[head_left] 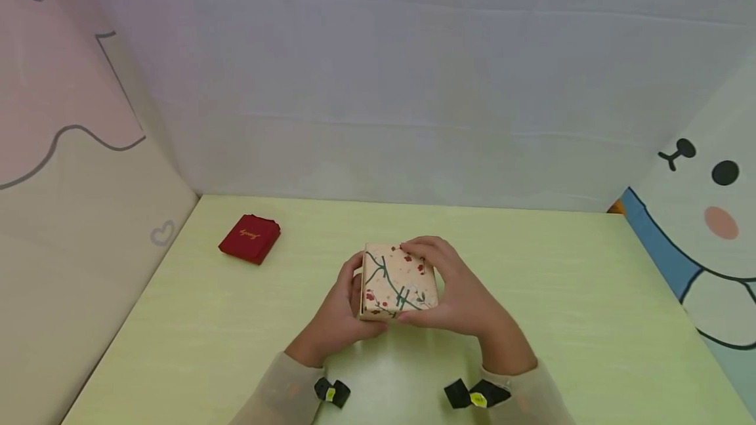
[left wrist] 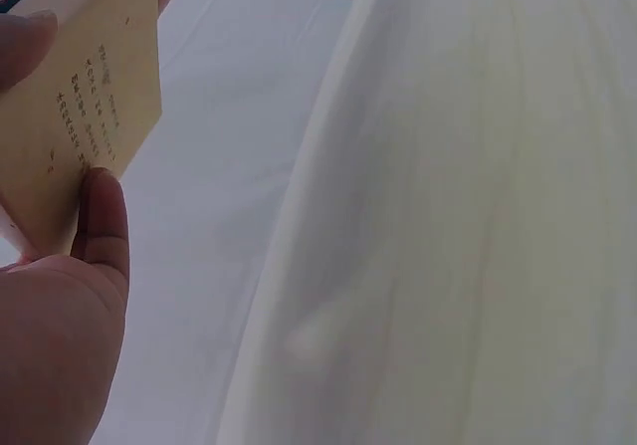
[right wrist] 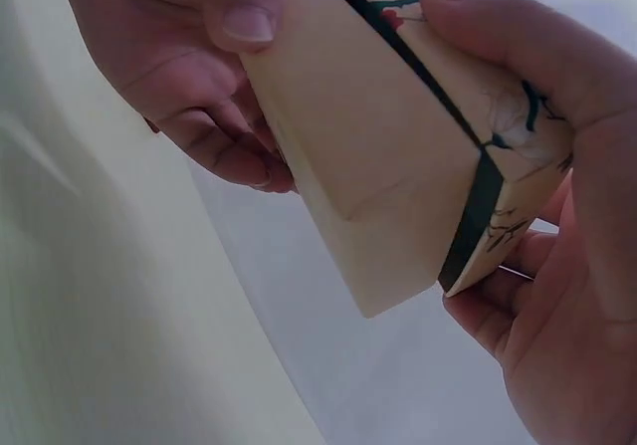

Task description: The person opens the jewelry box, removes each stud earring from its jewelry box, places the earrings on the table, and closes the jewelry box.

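Note:
Both hands hold a small square cream box in front of the body. Its lid (head_left: pixel 401 281), printed with green branches and red blossoms, faces up in the head view. My right hand (head_left: pixel 457 297) grips the lid by opposite edges, thumb on the near side and fingers on the far side. Plain walls of the box base (right wrist: pixel 368 146) show below the lid in the right wrist view, with a dark green band along the lid's edge. My left hand (head_left: pixel 336 313) holds the base from the left. Lines of small writing mark a cream face (left wrist: pixel 95 116) in the left wrist view.
A dark red square pouch (head_left: pixel 249 239) with gold lettering lies at the table's back left. The pale green table (head_left: pixel 561 294) is bordered by a white cloth (head_left: pixel 413 84) behind and printed cloth panels at both sides.

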`<state>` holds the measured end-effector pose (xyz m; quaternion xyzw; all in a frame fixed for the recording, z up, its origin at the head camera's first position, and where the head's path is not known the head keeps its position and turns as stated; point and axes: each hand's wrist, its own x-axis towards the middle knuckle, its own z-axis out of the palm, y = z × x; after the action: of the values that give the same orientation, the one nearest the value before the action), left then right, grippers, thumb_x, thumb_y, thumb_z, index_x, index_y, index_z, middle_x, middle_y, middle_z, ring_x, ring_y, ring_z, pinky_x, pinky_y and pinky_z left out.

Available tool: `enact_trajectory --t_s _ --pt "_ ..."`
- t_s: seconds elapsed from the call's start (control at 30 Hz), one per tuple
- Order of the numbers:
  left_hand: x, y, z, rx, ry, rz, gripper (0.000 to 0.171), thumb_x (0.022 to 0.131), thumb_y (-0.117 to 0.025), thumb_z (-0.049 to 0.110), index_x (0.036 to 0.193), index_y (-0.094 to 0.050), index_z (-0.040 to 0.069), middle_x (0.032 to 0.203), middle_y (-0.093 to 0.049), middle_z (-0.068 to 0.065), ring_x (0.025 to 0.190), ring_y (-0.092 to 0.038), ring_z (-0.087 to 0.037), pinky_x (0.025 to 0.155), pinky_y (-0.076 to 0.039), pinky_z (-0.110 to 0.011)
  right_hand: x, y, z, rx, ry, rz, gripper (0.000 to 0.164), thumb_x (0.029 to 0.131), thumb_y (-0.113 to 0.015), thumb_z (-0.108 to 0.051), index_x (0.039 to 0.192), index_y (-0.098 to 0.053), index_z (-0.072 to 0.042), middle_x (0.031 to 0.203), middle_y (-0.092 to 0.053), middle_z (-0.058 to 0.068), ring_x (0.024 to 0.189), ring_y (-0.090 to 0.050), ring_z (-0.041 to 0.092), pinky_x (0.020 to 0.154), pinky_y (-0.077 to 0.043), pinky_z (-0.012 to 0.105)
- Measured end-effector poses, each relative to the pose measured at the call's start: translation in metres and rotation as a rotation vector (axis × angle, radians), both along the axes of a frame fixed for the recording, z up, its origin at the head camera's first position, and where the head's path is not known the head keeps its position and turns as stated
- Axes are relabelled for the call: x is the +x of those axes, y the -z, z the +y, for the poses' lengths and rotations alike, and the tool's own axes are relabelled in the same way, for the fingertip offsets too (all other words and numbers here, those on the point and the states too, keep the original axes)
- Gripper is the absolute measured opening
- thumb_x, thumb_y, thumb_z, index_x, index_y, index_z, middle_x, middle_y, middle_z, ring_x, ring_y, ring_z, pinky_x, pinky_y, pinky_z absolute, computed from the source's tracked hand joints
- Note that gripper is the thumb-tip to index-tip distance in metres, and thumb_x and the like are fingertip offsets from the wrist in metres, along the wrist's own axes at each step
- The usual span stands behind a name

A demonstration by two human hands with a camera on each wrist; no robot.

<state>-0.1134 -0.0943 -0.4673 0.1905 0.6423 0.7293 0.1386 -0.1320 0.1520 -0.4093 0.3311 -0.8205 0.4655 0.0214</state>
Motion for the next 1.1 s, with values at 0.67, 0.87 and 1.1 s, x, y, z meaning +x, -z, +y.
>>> enact_trajectory --t_s 0.67,0.87,1.1 --pt "0.0015 0.0005 0.0007 0.010 -0.055 0.057 0.108 0.079 -0.093 0.021 0.159 -0.022 0.010 0.162 -0.033 -0.007 0.151 -0.026 -0.022 0.119 -0.022 -0.020 -0.0006 -0.0015 0.0027 0.006 0.006 -0.008 0.093 0.069 -0.098 -0.037 0.148 -0.052 -0.020 0.150 -0.043 -0.002 0.131 -0.045 0.021 0.102 -0.046 0.050" --pt "0.0020 -0.0025 0.0003 0.013 -0.079 0.037 0.110 0.077 -0.092 0.004 0.159 -0.019 0.008 0.163 -0.029 -0.009 0.153 -0.023 -0.021 0.119 -0.021 -0.020 -0.0001 -0.0023 0.0017 0.011 0.004 -0.002 0.095 0.068 -0.098 -0.036 0.149 -0.051 -0.021 0.150 -0.042 -0.001 0.131 -0.045 0.021 0.102 -0.047 0.048" --pt "0.0006 -0.0008 -0.0005 0.025 -0.089 0.030 0.111 0.074 -0.090 -0.004 0.159 -0.020 0.008 0.163 -0.031 -0.008 0.151 -0.027 -0.018 0.117 -0.028 -0.023 0.0032 -0.0044 -0.0047 0.028 -0.010 0.009 0.094 0.067 -0.098 -0.034 0.147 -0.052 -0.018 0.149 -0.043 -0.002 0.132 -0.045 0.020 0.104 -0.046 0.046"
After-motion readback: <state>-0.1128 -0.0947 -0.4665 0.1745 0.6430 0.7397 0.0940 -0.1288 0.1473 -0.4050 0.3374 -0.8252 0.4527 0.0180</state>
